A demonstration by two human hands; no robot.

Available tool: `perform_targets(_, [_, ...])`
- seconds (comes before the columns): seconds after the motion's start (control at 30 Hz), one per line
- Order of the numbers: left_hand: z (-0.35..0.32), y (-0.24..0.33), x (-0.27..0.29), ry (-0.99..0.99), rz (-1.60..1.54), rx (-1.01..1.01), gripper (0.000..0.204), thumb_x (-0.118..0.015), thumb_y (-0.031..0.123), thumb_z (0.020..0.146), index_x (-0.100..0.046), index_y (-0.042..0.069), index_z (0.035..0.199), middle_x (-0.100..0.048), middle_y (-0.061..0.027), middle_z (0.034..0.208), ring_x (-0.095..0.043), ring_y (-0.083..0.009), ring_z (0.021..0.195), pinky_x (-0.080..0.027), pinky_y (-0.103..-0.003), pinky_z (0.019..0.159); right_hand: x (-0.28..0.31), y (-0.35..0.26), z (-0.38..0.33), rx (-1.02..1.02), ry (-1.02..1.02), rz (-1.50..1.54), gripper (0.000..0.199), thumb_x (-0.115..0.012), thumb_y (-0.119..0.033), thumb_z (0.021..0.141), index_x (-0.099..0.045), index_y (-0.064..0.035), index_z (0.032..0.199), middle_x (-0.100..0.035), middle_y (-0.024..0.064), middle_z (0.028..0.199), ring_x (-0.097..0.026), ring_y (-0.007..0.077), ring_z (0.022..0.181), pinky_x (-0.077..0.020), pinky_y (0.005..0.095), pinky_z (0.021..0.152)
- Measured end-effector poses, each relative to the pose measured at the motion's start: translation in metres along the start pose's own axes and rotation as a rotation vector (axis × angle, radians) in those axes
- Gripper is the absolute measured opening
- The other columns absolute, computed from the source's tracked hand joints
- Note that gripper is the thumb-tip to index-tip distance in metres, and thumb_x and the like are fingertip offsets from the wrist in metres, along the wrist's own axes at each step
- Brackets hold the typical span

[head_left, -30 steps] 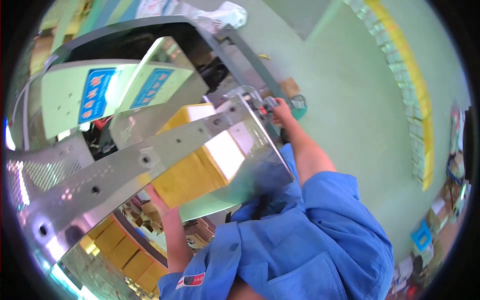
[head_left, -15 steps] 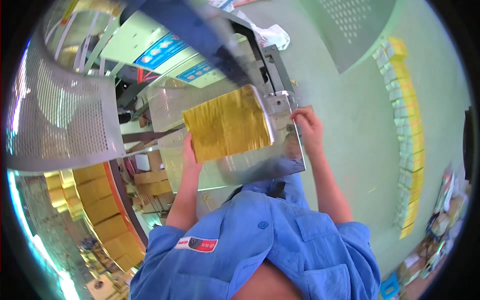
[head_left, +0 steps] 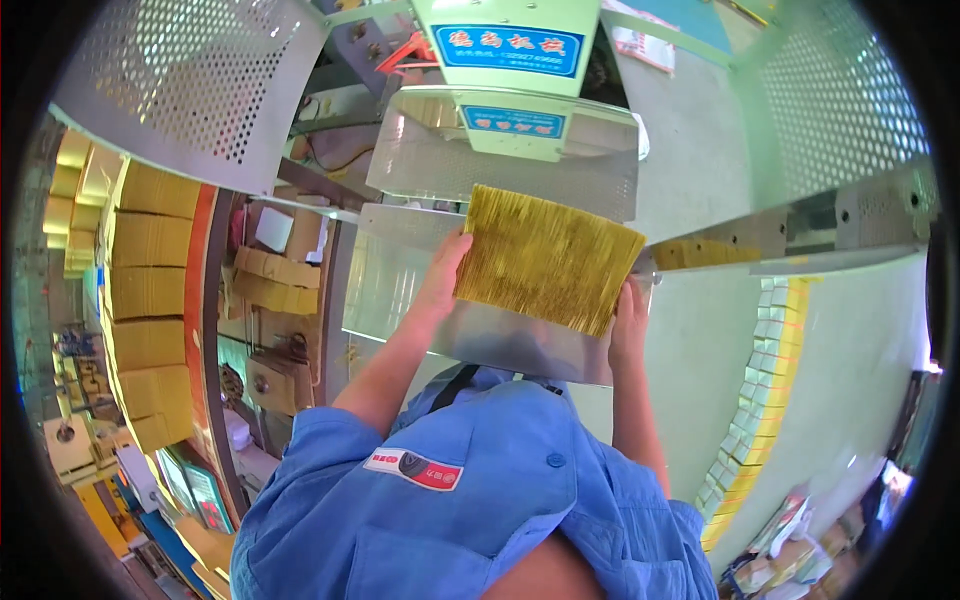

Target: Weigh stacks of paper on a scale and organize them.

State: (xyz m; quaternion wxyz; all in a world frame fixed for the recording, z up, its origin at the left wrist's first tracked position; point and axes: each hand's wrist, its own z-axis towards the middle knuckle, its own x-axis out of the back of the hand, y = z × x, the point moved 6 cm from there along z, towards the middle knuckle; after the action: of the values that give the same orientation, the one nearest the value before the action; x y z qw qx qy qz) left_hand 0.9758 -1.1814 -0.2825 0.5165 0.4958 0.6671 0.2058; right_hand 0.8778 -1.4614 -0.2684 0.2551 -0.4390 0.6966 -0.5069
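Observation:
A thick stack of gold paper sheets (head_left: 550,258) is tilted between my two hands above a shiny metal table (head_left: 490,338). Its streaked gold face is turned up toward me. My left hand (head_left: 442,275) grips the left edge, fingers partly hidden under the stack. At the lower right corner, my right hand (head_left: 628,322) closes on the right edge, its thumb along the side. Whether the stack's underside touches the table cannot be seen.
Behind the table stand a perforated metal plate (head_left: 400,170) and a pale machine body with a blue label (head_left: 510,50). Perforated guards (head_left: 220,90) flank it, and a metal bar (head_left: 800,225) juts at right. Cardboard boxes (head_left: 155,265) line the left; wrapped bundles (head_left: 765,400) form a floor row.
My right hand has left the table's right corner and taken hold of the stack's right edge. The stack has tilted the other way, right end lower. The view has turned.

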Motion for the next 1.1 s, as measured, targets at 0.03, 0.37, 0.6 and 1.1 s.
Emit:
perform_targets(0.03, [-0.003,0.006,0.001,0.009,-0.013,-0.002,0.041,-0.051,0.026,0.094,-0.048,0.003,0.128,-0.056,-0.0065,0.12,-0.054,-0.0161,0.11,-0.043,-0.032,0.094,-0.005,-0.006,-0.004,0.119,-0.026,-0.065,0.034,-0.041,-0.022,0.099,-0.057,0.0019,0.118,-0.059,0.0108,0.113,-0.052,0.0175,0.106,-0.0396,0.0301,0.093])
perform_targets(0.37, [0.001,0.013,-0.003,-0.018,-0.042,-0.007,0.045,-0.058,0.016,0.089,-0.045,0.002,0.13,-0.056,-0.0085,0.12,-0.054,-0.0173,0.109,-0.045,-0.032,0.093,-0.054,-0.026,0.01,0.243,-0.184,0.258,0.048,-0.033,-0.029,0.102,-0.035,0.0001,0.14,-0.044,0.01,0.137,-0.04,0.0195,0.126,-0.0316,0.0321,0.105])
perform_targets(0.6, [-0.01,0.025,-0.019,-0.012,-0.021,-0.054,0.051,-0.061,0.013,0.086,-0.042,0.0,0.132,-0.055,-0.0095,0.121,-0.055,-0.0185,0.109,-0.046,-0.033,0.093,-0.054,-0.051,0.018,0.231,-0.339,0.347,0.057,-0.04,-0.029,0.099,-0.026,-0.0007,0.146,-0.034,0.0103,0.147,-0.035,0.0205,0.133,-0.0272,0.0336,0.109])
perform_targets(1.1, [0.034,0.022,-0.023,0.046,0.052,-0.118,0.051,-0.06,0.015,0.089,-0.043,0.001,0.135,-0.056,-0.0083,0.124,-0.054,-0.0166,0.113,-0.043,-0.031,0.095,-0.065,-0.06,0.05,0.215,-0.501,0.423,0.061,-0.042,-0.027,0.099,-0.017,-0.0058,0.15,-0.028,0.0088,0.15,-0.025,0.0213,0.138,-0.0211,0.035,0.113])
